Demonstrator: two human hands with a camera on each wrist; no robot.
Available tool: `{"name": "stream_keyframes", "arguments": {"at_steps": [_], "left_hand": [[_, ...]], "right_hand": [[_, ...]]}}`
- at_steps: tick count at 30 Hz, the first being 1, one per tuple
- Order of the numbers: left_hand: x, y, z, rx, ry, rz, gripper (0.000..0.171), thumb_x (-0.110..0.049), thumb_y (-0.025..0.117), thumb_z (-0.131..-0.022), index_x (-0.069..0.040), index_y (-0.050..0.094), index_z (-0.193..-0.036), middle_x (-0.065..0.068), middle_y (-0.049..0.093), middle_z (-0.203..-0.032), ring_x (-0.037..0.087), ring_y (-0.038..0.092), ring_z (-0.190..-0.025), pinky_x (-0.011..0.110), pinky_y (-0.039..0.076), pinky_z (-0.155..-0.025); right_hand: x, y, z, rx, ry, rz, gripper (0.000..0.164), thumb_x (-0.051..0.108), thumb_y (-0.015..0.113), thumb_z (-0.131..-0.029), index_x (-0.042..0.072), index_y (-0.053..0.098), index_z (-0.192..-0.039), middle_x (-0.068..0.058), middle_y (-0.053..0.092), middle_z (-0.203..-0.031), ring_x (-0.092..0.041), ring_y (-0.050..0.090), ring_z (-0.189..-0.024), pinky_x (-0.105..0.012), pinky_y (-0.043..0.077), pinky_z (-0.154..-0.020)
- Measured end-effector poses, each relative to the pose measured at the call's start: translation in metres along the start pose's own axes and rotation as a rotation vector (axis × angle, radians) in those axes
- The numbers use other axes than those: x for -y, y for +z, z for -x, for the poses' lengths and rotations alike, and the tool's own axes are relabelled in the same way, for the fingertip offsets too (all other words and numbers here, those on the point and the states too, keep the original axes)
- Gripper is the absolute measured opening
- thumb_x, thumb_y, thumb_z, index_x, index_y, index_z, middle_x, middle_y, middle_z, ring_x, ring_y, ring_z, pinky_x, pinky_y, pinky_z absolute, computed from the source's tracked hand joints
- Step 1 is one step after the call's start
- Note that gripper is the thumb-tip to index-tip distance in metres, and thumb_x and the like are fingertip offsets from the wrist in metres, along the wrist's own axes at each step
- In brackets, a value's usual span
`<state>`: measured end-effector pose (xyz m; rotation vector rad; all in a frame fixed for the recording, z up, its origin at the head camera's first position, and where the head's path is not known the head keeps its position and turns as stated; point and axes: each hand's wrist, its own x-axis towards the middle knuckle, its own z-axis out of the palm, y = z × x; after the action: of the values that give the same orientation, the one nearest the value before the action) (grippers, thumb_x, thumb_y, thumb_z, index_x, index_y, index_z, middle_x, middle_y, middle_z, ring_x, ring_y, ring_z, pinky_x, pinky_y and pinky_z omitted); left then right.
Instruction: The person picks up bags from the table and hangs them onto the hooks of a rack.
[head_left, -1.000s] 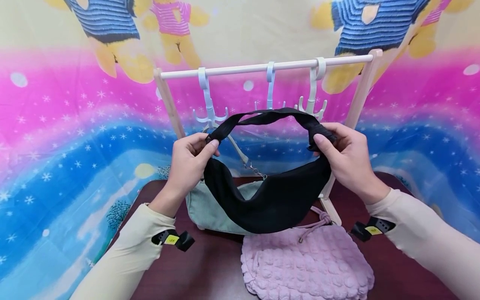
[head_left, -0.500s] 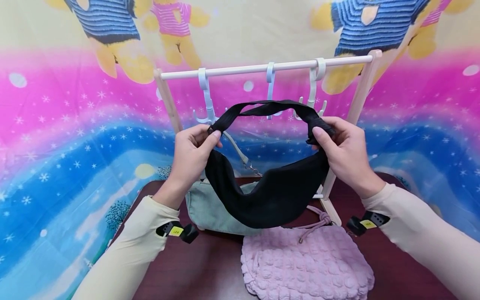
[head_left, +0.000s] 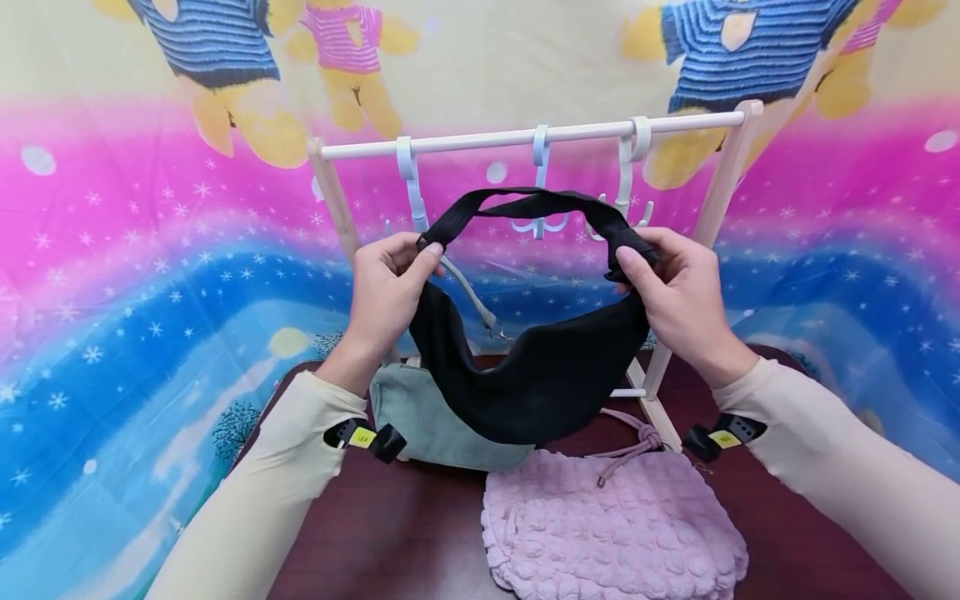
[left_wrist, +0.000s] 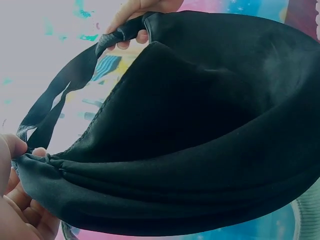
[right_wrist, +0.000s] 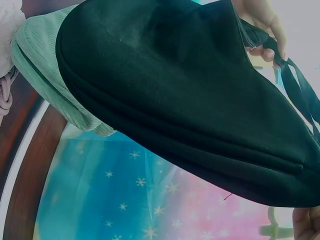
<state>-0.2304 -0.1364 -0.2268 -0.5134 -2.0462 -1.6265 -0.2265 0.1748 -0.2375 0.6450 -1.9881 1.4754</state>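
A black shoulder bag (head_left: pixel 540 383) hangs in the air between both hands, its strap (head_left: pixel 536 200) arching up in a loop. My left hand (head_left: pixel 386 279) pinches the strap's left end between thumb and fingers. At the opposite end, my right hand (head_left: pixel 678 287) grips the bunched strap with the thumb on top. The left wrist view shows the black bag (left_wrist: pixel 210 105) sagging in the middle. In the right wrist view, the bag's black side (right_wrist: pixel 175 95) covers most of the right hand. Behind it, a green corduroy bag (head_left: pixel 420 417) is partly hidden.
A wooden rack (head_left: pixel 720 183) carries a white rail (head_left: pixel 480 140) with hanging hooks: a left hook (head_left: pixel 408 175), a middle hook (head_left: pixel 540 150) and a right hook (head_left: pixel 626 175). A pink quilted bag (head_left: pixel 615 525) lies on the dark red table (head_left: pixel 390 517). A printed cloth backdrop (head_left: pixel 150 275) stands behind.
Both hands have raised the black bag a little, its strap now overlapping the middle hook in the head view. The grips are unchanged, and the pink and green bags stay put.
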Motion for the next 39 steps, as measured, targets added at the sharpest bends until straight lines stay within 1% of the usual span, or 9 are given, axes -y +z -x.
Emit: {"name": "stream_keyframes", "arguments": {"at_steps": [3, 6, 9, 13, 17, 20, 25, 32, 39], "left_hand": [[0.002, 0.001, -0.002, -0.005, -0.005, -0.010, 0.024, -0.021, 0.064, -0.100, 0.000, 0.072, -0.107, -0.014, 0.068, -0.073, 0.016, 0.050, -0.069, 0.029, 0.038, -0.059], [0.004, 0.001, -0.004, -0.003, -0.009, -0.018, 0.024, -0.023, 0.064, -0.100, -0.001, 0.072, -0.106, -0.013, 0.068, -0.074, 0.016, 0.048, -0.068, 0.030, 0.037, -0.059], [0.007, 0.000, -0.006, 0.002, -0.013, -0.031, 0.025, -0.024, 0.064, -0.100, -0.001, 0.072, -0.106, -0.012, 0.069, -0.074, 0.017, 0.041, -0.062, 0.030, 0.034, -0.056], [0.010, -0.001, -0.009, -0.001, -0.011, -0.035, 0.025, -0.023, 0.064, -0.100, 0.000, 0.072, -0.104, -0.010, 0.068, -0.073, 0.017, 0.040, -0.063, 0.031, 0.033, -0.057], [0.009, 0.001, -0.013, -0.017, -0.002, -0.032, 0.023, -0.023, 0.065, -0.100, -0.001, 0.073, -0.102, -0.008, 0.069, -0.073, 0.019, 0.052, -0.073, 0.030, 0.038, -0.066], [0.008, 0.004, -0.015, -0.024, 0.002, -0.040, 0.024, -0.023, 0.065, -0.100, -0.001, 0.073, -0.103, -0.001, 0.072, -0.077, 0.018, 0.058, -0.081, 0.030, 0.041, -0.071], [0.007, 0.007, -0.014, -0.027, -0.007, -0.064, 0.023, -0.023, 0.065, -0.099, -0.002, 0.075, -0.102, 0.014, 0.074, -0.085, 0.017, 0.056, -0.080, 0.030, 0.041, -0.068], [0.011, 0.009, -0.010, -0.017, -0.019, -0.083, 0.022, -0.023, 0.066, -0.099, -0.004, 0.075, -0.104, 0.016, 0.075, -0.088, 0.015, 0.060, -0.091, 0.030, 0.043, -0.072], [0.015, 0.010, -0.008, -0.017, -0.027, -0.105, 0.020, -0.022, 0.065, -0.100, -0.005, 0.075, -0.100, 0.018, 0.075, -0.086, 0.019, 0.057, -0.079, 0.031, 0.042, -0.071]], "right_hand": [[-0.002, 0.002, -0.001, -0.001, 0.006, -0.005, 0.022, 0.012, 0.061, -0.100, -0.002, 0.068, -0.116, 0.015, 0.073, -0.081, -0.006, 0.068, -0.064, -0.017, 0.055, -0.066], [-0.003, 0.002, -0.001, -0.002, 0.010, -0.004, 0.022, 0.012, 0.061, -0.100, -0.002, 0.068, -0.117, 0.015, 0.072, -0.081, -0.006, 0.068, -0.064, -0.018, 0.055, -0.066], [-0.003, 0.003, -0.002, 0.003, 0.011, 0.010, 0.024, 0.013, 0.061, -0.101, -0.002, 0.067, -0.118, 0.015, 0.072, -0.081, -0.007, 0.067, -0.064, -0.018, 0.055, -0.066], [-0.004, 0.005, -0.004, 0.003, 0.016, 0.014, 0.025, 0.014, 0.061, -0.101, -0.002, 0.067, -0.118, 0.016, 0.071, -0.081, -0.006, 0.067, -0.065, -0.018, 0.054, -0.065], [-0.005, 0.006, -0.007, -0.015, 0.019, 0.002, 0.024, 0.015, 0.061, -0.101, -0.001, 0.068, -0.117, 0.017, 0.071, -0.080, -0.004, 0.066, -0.063, -0.019, 0.054, -0.065], [-0.007, 0.007, -0.009, -0.023, 0.019, -0.009, 0.023, 0.015, 0.061, -0.101, -0.001, 0.068, -0.116, 0.016, 0.071, -0.079, -0.003, 0.065, -0.062, -0.018, 0.054, -0.064], [-0.011, 0.008, -0.009, -0.010, 0.024, -0.010, 0.023, 0.014, 0.061, -0.101, -0.002, 0.067, -0.116, 0.016, 0.070, -0.080, -0.004, 0.064, -0.063, -0.018, 0.054, -0.066], [-0.018, 0.009, -0.003, 0.012, 0.034, 0.038, 0.026, 0.017, 0.060, -0.102, -0.002, 0.066, -0.119, 0.018, 0.070, -0.082, -0.008, 0.066, -0.066, -0.018, 0.053, -0.067], [-0.023, 0.008, 0.001, 0.020, 0.046, 0.068, 0.028, 0.018, 0.061, -0.102, -0.003, 0.066, -0.120, 0.017, 0.068, -0.080, -0.008, 0.066, -0.067, -0.018, 0.053, -0.067]]}}
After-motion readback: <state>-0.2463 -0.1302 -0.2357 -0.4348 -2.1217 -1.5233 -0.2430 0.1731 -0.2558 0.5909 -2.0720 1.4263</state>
